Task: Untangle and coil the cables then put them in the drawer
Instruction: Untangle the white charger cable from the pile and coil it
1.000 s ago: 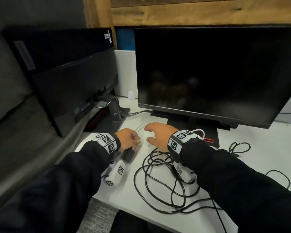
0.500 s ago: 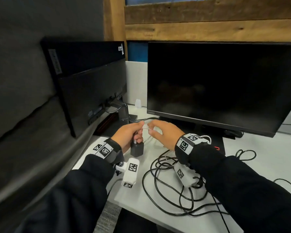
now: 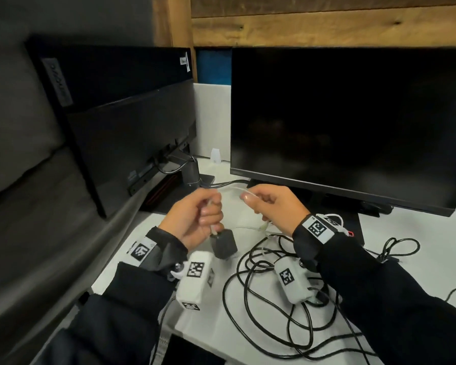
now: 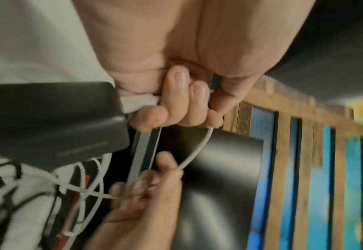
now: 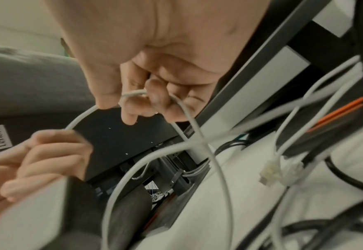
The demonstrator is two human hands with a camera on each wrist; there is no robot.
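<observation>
My left hand (image 3: 198, 219) grips a thin white cable (image 3: 231, 190) just above its plug, and a black power adapter (image 3: 223, 246) hangs from that plug below my fist. In the left wrist view the adapter (image 4: 52, 121) sits beside my curled fingers (image 4: 176, 101). My right hand (image 3: 269, 206) pinches the same white cable (image 5: 133, 92) a short way along, so a short span runs between both hands above the desk. More white cable (image 5: 219, 169) loops down from my right hand. A tangle of black cable (image 3: 287, 312) lies on the white desk (image 3: 406, 227) under my right forearm.
A large dark monitor (image 3: 353, 122) stands just behind my hands, a second monitor (image 3: 132, 133) is angled at the left. A small black cable loop (image 3: 398, 246) lies at the right. A grey padded wall (image 3: 16, 127) borders the desk's left side. No drawer is in view.
Both hands have lifted off the desk with the white cable; the black adapter rose with it and now dangles under my left fist. My hands have drawn slightly apart.
</observation>
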